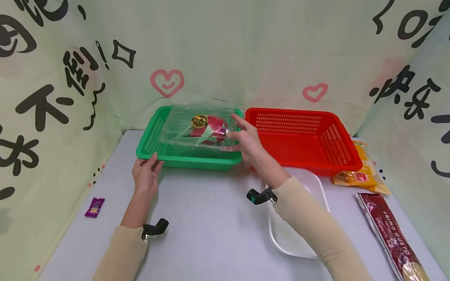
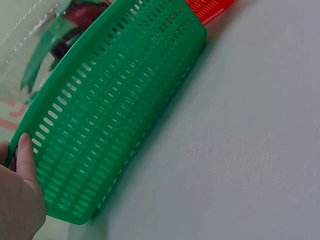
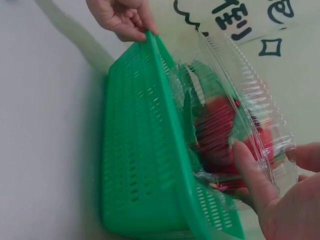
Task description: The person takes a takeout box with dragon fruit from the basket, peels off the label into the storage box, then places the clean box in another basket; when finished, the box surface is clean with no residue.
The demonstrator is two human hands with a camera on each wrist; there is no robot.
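My left hand (image 1: 145, 175) pinches the rim of the green slotted basket (image 1: 193, 162) at its front left corner. With my right hand (image 1: 249, 141) I grip the right end of a clear plastic box (image 1: 175, 124), thumb on one side and fingers on the other in the right wrist view. Inside the box lies a red-and-green item (image 1: 218, 127), perhaps a dragon fruit, under a round black-and-gold label. The box is tilted over the mouth of the green basket, partly within it. Whether it touches the basket floor I cannot tell.
A red basket (image 1: 302, 164) stands to the right of the green one. Before it sits a white tray (image 1: 293, 242), partly under my right forearm. A yellow packet (image 1: 363, 171) and a dark red packet (image 1: 390, 234) lie far right. A small purple packet (image 1: 94, 207) lies left.
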